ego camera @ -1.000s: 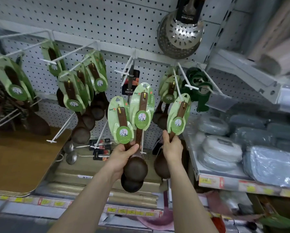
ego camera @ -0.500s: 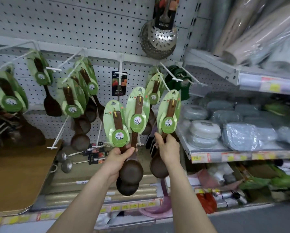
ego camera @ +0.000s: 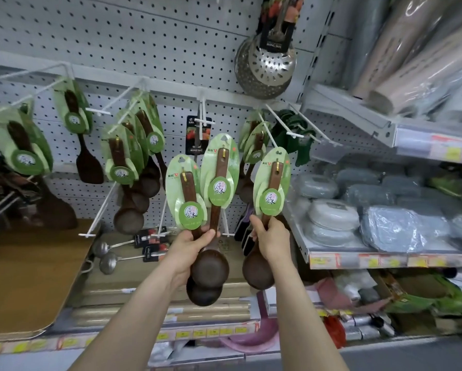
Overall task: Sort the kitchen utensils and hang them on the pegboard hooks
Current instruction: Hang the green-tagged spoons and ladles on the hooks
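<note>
Pegboard (ego camera: 117, 36) behind; left hand (ego camera: 189, 246) curled its fingers round two wooden ladles (ego camera: 209, 266); right hand (ego camera: 271, 238), three o'clock, gripped a third ladle (ego camera: 258, 270).

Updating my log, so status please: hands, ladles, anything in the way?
Left hand grips two carded ladles. Right hand grips a third ladle, not yet hooked. Hung ladles sit right behind it.

Three dark brown wooden ladles (ego camera: 209, 266) with green oval card tags stand upright, bowls down, at centre frame, below white wire pegboard hooks (ego camera: 294, 134).
</note>
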A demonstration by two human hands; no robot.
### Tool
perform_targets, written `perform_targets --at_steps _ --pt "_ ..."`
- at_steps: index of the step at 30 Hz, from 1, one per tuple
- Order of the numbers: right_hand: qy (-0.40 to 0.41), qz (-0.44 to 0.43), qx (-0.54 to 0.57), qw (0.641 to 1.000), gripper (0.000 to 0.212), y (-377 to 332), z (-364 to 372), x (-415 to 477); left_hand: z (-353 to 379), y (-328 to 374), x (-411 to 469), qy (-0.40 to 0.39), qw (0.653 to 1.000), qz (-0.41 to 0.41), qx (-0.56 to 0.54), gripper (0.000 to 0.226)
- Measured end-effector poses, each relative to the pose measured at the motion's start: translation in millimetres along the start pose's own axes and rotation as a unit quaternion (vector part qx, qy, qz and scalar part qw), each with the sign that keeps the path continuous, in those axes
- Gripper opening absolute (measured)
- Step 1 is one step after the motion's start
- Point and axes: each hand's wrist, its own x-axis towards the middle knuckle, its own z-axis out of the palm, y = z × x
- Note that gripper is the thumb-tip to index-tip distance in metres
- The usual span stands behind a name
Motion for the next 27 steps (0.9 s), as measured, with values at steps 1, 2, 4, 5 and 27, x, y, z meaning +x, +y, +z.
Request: perform_targets --at_steps 1,2,4,5,27 --pt "-0.002 -0.004 -0.008 1.000 0.037 -0.7 -0.1 4.0 2.7 1.5 2.4 0.001 1.000 0.004 0.000 0.031" --pt "-0.005 -0.008 -0.016 1.000 0.038 -2.1 -0.8 8.4 5.4 2.1 4.2 0.001 1.000 0.006 -0.003 0.032" --pt "-0.016 -0.009 -0.021 1.000 0.039 -3.9 0.0 22.6 9.4 2.0 9.9 0.003 1.000 0.006 -0.008 0.034" --pt "-0.021 -0.007 -0.021 1.000 0.040 -5.5 1.2 29.5 10.0 2.2 12.1 0.004 1.000 0.005 -0.009 0.035" --pt "-0.115 0.027 0.055 0.991 0.035 -51.7 80.0 123.5 -9.0 -1.9 56.2 0.112 0.992 0.017 -0.056 0.011"
